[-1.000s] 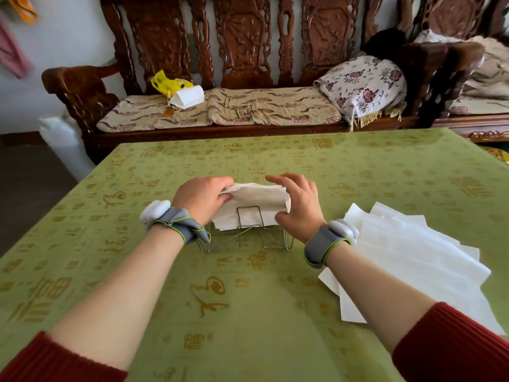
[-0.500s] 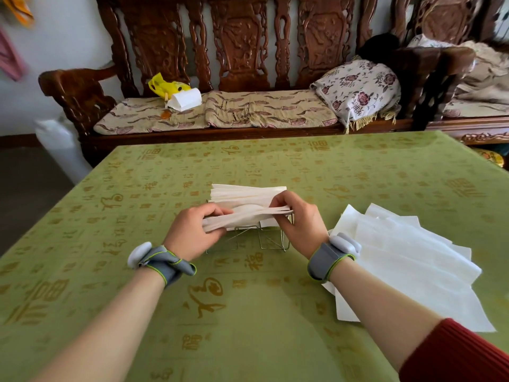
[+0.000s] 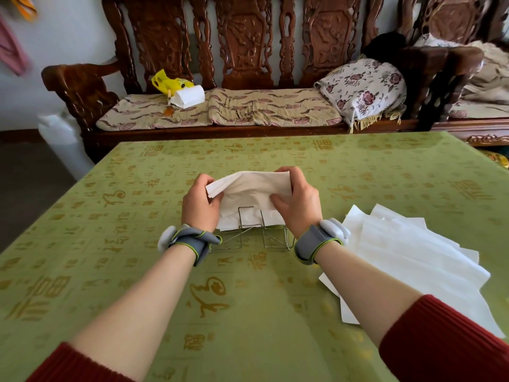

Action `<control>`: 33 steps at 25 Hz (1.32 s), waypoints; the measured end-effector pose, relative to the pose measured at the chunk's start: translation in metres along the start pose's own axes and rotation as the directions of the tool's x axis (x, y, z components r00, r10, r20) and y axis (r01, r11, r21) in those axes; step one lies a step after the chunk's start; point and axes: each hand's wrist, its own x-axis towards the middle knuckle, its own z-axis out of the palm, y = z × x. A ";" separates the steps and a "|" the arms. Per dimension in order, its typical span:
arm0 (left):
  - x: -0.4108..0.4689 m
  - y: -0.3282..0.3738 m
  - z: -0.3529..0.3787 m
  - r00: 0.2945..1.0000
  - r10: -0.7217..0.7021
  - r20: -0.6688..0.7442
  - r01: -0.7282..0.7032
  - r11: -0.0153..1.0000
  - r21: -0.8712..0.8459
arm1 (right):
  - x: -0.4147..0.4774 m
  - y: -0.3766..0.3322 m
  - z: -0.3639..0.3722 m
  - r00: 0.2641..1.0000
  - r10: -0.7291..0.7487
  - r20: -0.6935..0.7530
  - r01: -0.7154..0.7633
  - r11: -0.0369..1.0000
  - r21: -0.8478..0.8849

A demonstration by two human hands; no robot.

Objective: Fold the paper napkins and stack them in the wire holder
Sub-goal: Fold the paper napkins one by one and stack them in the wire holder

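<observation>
A folded white paper napkin is held over the wire holder in the middle of the green table. My left hand grips its left end and my right hand grips its right end, thumbs on the near side. The napkin's lower part hangs into the holder behind the front wire loop, where more white napkin paper shows. A loose pile of unfolded white napkins lies on the table to the right of my right forearm.
The green patterned tablecloth covers the whole table. A carved wooden bench with cushions, a flowered pillow, a yellow bag and a white pack stands behind the far edge.
Both hands had lifted a flat folded napkin in front of the holder; now they have moved it up and over the holder, and its lower part hangs down into the wires.
</observation>
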 end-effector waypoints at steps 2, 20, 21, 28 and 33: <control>0.001 0.000 0.000 1.000 0.019 0.003 -0.019 0.999 0.036 | 0.003 0.001 0.001 1.000 0.004 0.026 -0.003 0.998 -0.055; 0.002 -0.003 -0.004 0.992 0.097 0.086 -0.113 0.970 0.215 | -0.004 0.007 -0.003 0.994 -0.044 0.101 0.063 0.979 -0.194; 0.003 -0.004 -0.005 0.991 0.096 0.092 -0.115 0.965 0.235 | -0.006 0.004 -0.004 0.989 -0.035 0.146 0.064 0.978 -0.199; 0.012 -0.006 0.002 0.951 0.023 0.310 -0.142 0.919 0.369 | -0.003 0.007 -0.010 0.994 0.030 0.107 -0.015 0.990 -0.143; 0.011 -0.003 0.006 0.928 -0.040 0.371 -0.180 0.824 0.537 | -0.005 0.016 -0.005 0.992 -0.014 0.126 0.032 0.991 -0.134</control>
